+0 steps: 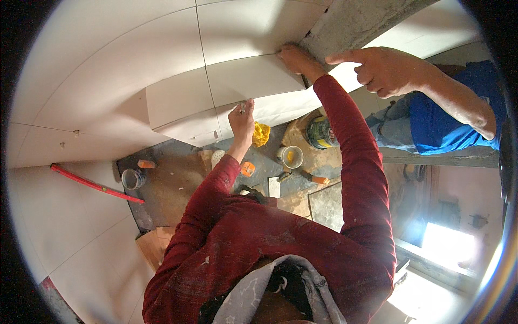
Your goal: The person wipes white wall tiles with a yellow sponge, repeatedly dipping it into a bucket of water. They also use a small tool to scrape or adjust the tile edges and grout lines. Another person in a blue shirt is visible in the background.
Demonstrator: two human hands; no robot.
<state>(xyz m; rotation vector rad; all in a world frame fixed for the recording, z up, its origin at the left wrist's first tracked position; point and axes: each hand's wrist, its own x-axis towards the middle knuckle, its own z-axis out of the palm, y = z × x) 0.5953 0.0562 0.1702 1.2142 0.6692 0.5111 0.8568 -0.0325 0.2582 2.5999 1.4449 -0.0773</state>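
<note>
Leftmost, I see a long, thin red bar slanting; centrally, the white, box-shaped tiled ledge. The left hand curls at its front edge, the right hand at its right end. Whether either grips anything, I cannot tell.

Tiles ahead; bkt L

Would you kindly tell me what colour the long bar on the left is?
The bar is red, showing best in the head view.
</note>
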